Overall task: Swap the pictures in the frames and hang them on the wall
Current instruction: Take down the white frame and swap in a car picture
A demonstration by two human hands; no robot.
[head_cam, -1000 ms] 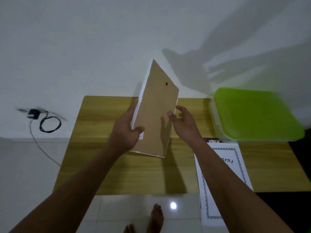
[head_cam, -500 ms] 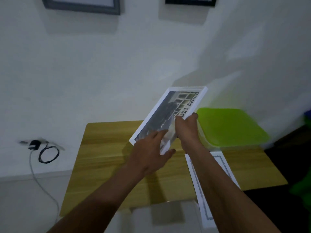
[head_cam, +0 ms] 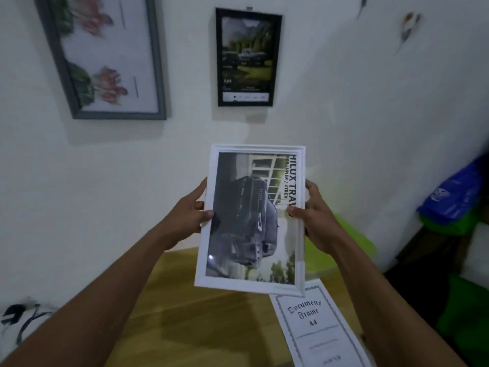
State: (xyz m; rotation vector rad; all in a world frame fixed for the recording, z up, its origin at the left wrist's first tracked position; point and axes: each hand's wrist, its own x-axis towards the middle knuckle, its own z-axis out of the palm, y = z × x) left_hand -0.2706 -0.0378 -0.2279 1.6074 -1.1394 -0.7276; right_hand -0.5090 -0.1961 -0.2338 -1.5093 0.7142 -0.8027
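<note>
I hold a white picture frame (head_cam: 252,221) with a grey truck poster in it, front towards me, its picture turned sideways, above the wooden table (head_cam: 185,313). My left hand (head_cam: 189,215) grips its left edge and my right hand (head_cam: 315,215) grips its right edge. On the wall above hangs a black frame (head_cam: 247,58) with a car picture. Left of it hangs a larger grey frame (head_cam: 105,59) with a flower picture.
A white "Document Frame A4" sheet (head_cam: 315,329) lies on the table at the right. A lime-green lidded box (head_cam: 352,242) sits behind my right hand. Blue and green bags (head_cam: 455,197) are at the far right. A black cable (head_cam: 18,316) lies low left.
The frame went from back-side-up on the table to front-facing and lifted off it. Both hands shifted to its side edges, and my view rose to show the wall frames.
</note>
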